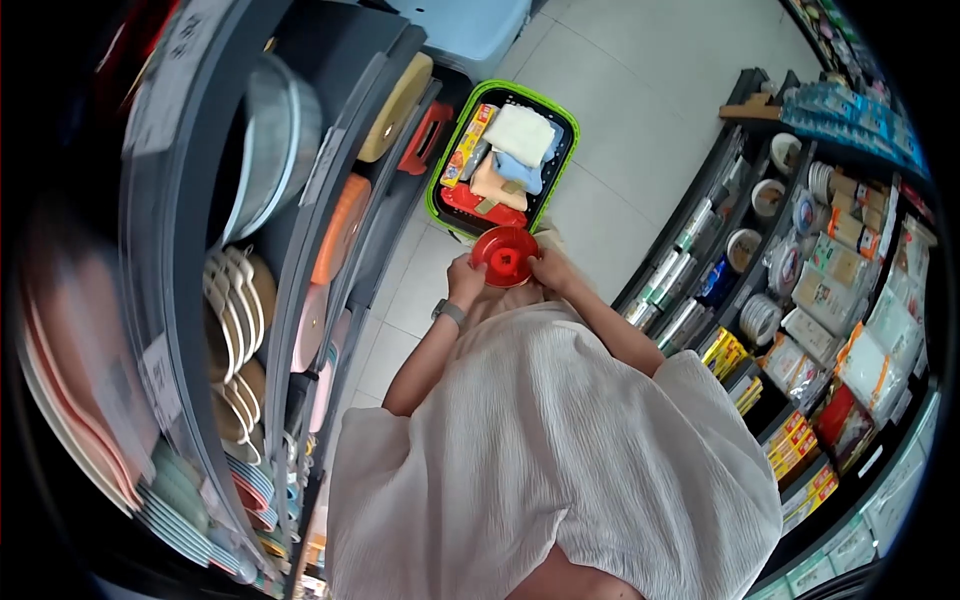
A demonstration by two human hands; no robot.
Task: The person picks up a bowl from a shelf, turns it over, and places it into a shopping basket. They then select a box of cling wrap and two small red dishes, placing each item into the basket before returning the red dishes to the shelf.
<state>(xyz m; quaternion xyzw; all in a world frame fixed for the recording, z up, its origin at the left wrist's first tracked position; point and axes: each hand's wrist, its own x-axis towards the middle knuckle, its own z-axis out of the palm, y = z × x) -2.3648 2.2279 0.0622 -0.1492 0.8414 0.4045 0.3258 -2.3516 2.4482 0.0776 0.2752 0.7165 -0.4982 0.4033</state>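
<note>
A round red plastic dish (506,256) with a raised centre is held in front of my body. My left hand (466,279), with a watch on the wrist, grips its left edge. On the right edge, the fingers of my right hand (551,269) are closed on the same dish. Just beyond it on the floor stands a black basket with a green rim (573,150). Inside lie a white cloth (520,135), a blue cloth (519,172), a peach-coloured cloth (494,184), a red item (480,206) and a yellow box (468,147).
Shelves (350,150) with basins, hangers (233,300) and plastic ware rise close on the left. Along the right run shelves with rolls, bowls (768,197) and packaged goods (838,270). A light blue bin (465,35) stands past the basket on the tiled floor (610,110).
</note>
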